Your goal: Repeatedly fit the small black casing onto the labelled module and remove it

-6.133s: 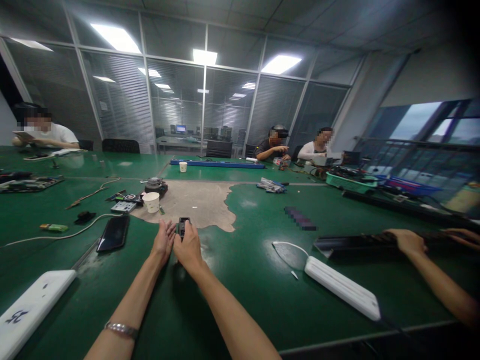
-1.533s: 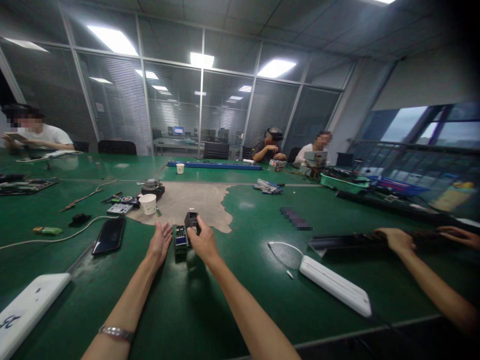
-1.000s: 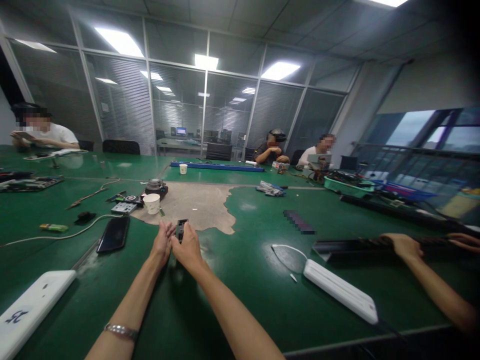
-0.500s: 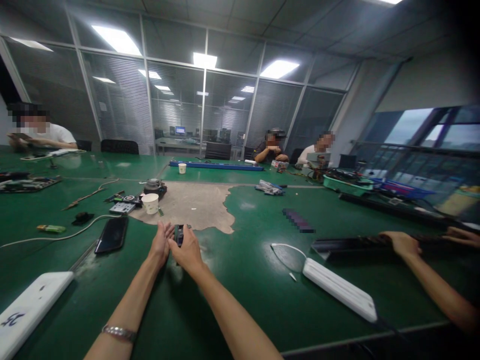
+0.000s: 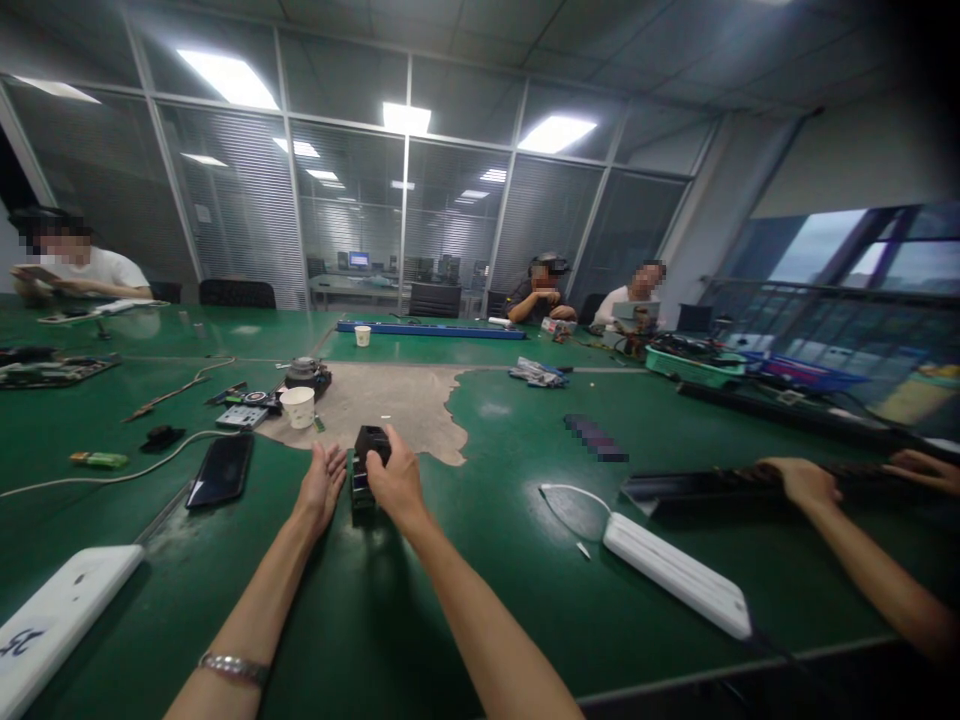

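A small black device [image 5: 363, 498] is on the green table [image 5: 480, 610] in front of me. My right hand [image 5: 395, 480] grips it from the right side, with the thumb on its near face and the fingers behind it. Just left of the device, my left hand [image 5: 324, 485] rests on its edge, palm turned toward the device, fingers stretched out and holding nothing. A paper cup [image 5: 298, 408] and a round black part [image 5: 306, 374] stand beyond my left hand. To the left lies a black phone [image 5: 220, 470].
White power strips lie at left [image 5: 64, 620] and right [image 5: 675, 572]. Another person's hands hold a long black rail [image 5: 697, 488] at the right. A green basket [image 5: 694, 366] sits farther back. People sit across the table.
My right hand has shifted slightly right and turned the black device more upright. My left hand has come apart from it. The view has shifted slightly.
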{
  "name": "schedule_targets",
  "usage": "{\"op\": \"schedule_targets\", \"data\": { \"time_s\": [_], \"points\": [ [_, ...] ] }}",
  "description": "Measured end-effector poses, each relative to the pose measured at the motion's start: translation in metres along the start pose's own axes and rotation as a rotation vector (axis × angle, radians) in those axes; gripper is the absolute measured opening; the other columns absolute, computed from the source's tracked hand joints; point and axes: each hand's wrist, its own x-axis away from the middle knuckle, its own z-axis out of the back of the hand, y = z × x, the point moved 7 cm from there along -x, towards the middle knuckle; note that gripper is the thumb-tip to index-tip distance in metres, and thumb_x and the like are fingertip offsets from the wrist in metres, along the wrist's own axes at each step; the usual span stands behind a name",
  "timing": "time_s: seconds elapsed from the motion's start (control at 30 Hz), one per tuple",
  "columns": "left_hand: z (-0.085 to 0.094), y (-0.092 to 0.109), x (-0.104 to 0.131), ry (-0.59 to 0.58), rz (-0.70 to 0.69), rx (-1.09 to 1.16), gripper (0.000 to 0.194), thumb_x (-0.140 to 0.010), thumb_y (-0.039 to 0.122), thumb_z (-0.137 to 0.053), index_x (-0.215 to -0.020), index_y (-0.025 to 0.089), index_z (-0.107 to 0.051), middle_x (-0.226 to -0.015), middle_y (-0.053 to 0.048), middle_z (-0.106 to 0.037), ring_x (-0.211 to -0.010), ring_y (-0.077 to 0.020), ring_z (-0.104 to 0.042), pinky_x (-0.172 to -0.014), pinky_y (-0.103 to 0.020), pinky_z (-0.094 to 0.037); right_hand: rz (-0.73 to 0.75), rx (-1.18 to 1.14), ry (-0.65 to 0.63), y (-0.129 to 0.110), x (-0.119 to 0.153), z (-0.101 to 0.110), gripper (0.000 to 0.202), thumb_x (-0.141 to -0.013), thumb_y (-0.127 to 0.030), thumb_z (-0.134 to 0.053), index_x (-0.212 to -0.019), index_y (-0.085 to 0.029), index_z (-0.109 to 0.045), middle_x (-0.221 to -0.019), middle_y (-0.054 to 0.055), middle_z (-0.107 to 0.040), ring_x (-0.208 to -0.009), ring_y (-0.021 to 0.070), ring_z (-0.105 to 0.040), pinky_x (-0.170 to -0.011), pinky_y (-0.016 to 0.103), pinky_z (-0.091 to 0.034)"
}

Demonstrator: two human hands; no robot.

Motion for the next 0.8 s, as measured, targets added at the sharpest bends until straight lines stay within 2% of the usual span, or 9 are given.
{"op": "schedule_targets", "data": {
  "time_s": [0.17,0.27,0.43,0.6,0.7,0.8],
  "points": [
    [0.000,-0.001,0.000,0.015,-0.001,-0.003,0.066,-0.086,0.062,-0.029,-0.131,0.016,-0.044,-0.134,-0.015,-0.046,-0.124,-0.0193,-0.042,-0.104,-0.034,-0.030,-0.105,0.061,0.123,0.054,-0.001,0.045,0.047,-0.080,-0.023,-0.047,-0.124,-0.008,-0.050,-0.117,0.016,-0.059,-0.110,0.0248,-0.054,-0.097,0.037,-0.039],
    [-0.001,-0.001,0.000,0.010,-0.005,-0.001,0.066,-0.085,0.062,-0.030,-0.131,0.016,-0.044,-0.134,-0.015,-0.046,-0.126,-0.0191,-0.041,-0.104,-0.033,-0.029,-0.077,0.104,0.186,0.078,0.008,0.060,0.047,-0.081,-0.023,-0.046,-0.125,-0.009,-0.050,-0.121,0.015,-0.056,-0.113,0.0245,-0.051,-0.100,0.039,-0.037],
    [-0.002,0.000,0.002,-0.006,0.001,-0.006,0.068,-0.084,0.063,-0.030,-0.131,0.015,-0.043,-0.136,-0.015,-0.043,-0.127,-0.0199,-0.039,-0.105,-0.033,-0.027,-0.016,0.173,0.138,0.092,0.027,0.054,0.050,-0.081,-0.022,-0.046,-0.129,-0.007,-0.046,-0.127,0.017,-0.050,-0.122,0.0250,-0.044,-0.104,0.040,-0.032],
    [-0.001,0.000,0.002,-0.009,-0.001,-0.012,0.070,-0.083,0.064,-0.031,-0.132,0.015,-0.042,-0.137,-0.015,-0.043,-0.127,-0.0202,-0.038,-0.105,-0.034,-0.027,-0.068,0.252,0.014,0.096,0.036,0.040,0.059,-0.079,-0.028,-0.053,-0.132,-0.007,-0.043,-0.134,0.019,-0.044,-0.127,0.0289,-0.038,-0.103,0.042,-0.033],
    [0.000,-0.001,0.001,-0.005,-0.001,-0.008,0.069,-0.084,0.064,-0.030,-0.131,0.016,-0.043,-0.137,-0.015,-0.043,-0.127,-0.0200,-0.039,-0.105,-0.034,-0.027,-0.088,0.266,0.034,0.096,0.036,0.043,0.062,-0.079,-0.033,-0.054,-0.134,-0.007,-0.040,-0.135,0.019,-0.042,-0.128,0.0291,-0.035,-0.104,0.043,-0.032],
    [-0.001,0.000,0.001,-0.002,-0.001,-0.008,0.069,-0.084,0.064,-0.030,-0.132,0.016,-0.043,-0.136,-0.015,-0.043,-0.127,-0.0198,-0.039,-0.106,-0.034,-0.027,-0.081,0.265,0.046,0.096,0.034,0.045,0.063,-0.079,-0.031,-0.054,-0.136,-0.007,-0.038,-0.136,0.019,-0.041,-0.130,0.0286,-0.034,-0.105,0.043,-0.030]
  ]
}}
